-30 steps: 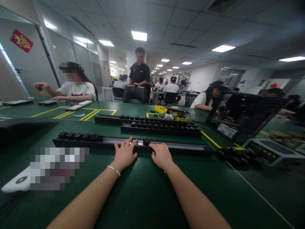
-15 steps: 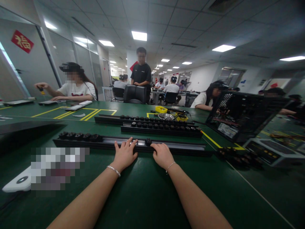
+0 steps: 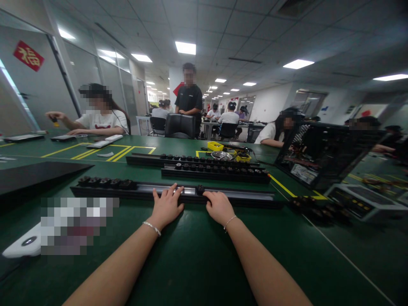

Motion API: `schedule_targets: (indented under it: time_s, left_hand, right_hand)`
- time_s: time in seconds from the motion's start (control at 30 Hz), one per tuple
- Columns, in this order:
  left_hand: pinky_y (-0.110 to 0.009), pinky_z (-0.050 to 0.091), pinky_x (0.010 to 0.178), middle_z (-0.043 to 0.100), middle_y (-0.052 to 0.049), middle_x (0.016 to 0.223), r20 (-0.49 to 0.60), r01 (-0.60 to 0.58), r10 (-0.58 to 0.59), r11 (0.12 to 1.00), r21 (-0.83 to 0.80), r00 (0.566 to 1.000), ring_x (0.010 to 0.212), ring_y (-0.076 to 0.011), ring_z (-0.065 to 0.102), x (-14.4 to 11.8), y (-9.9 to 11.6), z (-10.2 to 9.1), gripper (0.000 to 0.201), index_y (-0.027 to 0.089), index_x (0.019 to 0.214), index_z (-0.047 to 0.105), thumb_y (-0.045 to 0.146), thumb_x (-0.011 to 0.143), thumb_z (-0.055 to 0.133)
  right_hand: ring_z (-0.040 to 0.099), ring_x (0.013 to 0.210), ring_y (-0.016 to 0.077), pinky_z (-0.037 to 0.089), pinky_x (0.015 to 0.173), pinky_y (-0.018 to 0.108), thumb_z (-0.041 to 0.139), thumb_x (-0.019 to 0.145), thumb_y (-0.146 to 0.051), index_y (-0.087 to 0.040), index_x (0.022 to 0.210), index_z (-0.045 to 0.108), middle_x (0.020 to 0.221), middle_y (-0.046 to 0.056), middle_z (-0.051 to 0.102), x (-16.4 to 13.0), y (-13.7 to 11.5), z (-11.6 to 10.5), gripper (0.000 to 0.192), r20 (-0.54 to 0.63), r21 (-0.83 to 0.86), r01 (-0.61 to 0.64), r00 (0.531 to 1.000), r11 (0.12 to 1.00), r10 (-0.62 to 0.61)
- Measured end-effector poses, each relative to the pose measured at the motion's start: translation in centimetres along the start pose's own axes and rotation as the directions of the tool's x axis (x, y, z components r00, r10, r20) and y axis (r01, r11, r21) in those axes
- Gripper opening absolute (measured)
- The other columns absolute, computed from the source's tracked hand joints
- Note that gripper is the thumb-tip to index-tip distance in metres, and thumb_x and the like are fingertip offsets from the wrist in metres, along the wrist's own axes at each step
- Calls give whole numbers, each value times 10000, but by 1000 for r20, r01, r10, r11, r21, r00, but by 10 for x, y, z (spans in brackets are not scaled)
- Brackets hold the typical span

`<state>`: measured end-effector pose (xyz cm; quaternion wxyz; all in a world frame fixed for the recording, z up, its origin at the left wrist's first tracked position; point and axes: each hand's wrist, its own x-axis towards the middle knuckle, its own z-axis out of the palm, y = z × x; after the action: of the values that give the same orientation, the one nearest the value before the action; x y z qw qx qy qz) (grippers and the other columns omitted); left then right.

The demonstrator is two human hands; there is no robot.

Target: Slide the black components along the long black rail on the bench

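A long black rail [image 3: 248, 197] with a pale inner strip lies across the bench in front of me. My left hand [image 3: 167, 205] rests on its near edge, fingers spread over the strip and holding nothing. A single small black block [image 3: 199, 189] stands in the channel between my hands. My right hand [image 3: 219, 207] has its fingers bent together at the right side of this block; the fingertips are partly hidden. Several similar black blocks [image 3: 104, 182] sit in a row at the rail's left end.
Behind lie two more black rails [image 3: 216, 173] filled with blocks. An open computer case [image 3: 318, 153], a metal box [image 3: 363, 202] and a dark pile of parts [image 3: 321, 210] are to the right. At left are a white device [image 3: 24, 242] and a dark panel [image 3: 38, 176]. Co-workers sit beyond.
My right hand and the single black block have shifted very slightly right along the rail. My left hand stays in place.
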<state>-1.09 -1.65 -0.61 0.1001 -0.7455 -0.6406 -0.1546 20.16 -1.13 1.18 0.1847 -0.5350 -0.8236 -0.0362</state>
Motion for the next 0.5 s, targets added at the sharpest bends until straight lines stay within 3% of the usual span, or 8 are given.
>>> schedule_targets:
  time_s: [0.5]
  left_hand:
    - [-692,98,1034,360,-76,1466,34,6,-7,1000,15,999,1247,-335,408,0,0,-3,593,304,1370,374,424,797,468]
  right_hand:
    - [579,975,163,340,932,287,436,822,-167,-239,1115,611,1026,26,679,-1,3,-8,349,41,-12,-53,998,999,54]
